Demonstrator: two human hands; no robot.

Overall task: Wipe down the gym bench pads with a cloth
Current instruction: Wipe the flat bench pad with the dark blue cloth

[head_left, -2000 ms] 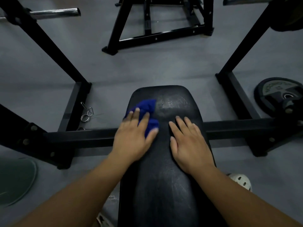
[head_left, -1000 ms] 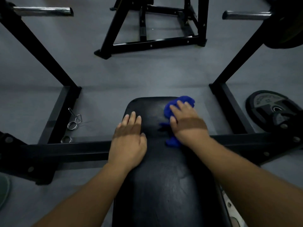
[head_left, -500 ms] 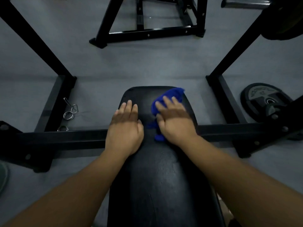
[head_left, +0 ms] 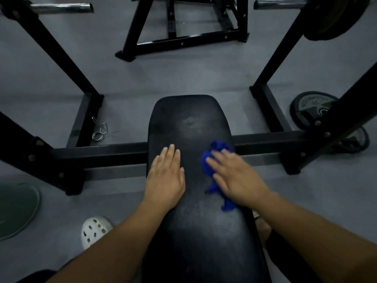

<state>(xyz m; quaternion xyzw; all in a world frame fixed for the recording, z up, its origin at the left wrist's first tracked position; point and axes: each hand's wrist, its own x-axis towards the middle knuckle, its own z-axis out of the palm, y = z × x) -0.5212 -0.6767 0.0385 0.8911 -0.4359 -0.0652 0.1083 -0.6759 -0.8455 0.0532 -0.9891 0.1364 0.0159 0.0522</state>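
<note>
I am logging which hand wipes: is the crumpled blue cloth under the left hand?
No, the crumpled blue cloth lies under the right hand; the left hand rests flat on the black padded bench.

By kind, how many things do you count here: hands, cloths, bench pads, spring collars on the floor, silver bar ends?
hands: 2, the left hand and the right hand
cloth: 1
pad: 1
spring collar: 1
bar ends: 2, one at the left and one at the right
Total: 7

weight plate (head_left: 312, 104) | raised lettering | too blurred to read
</note>
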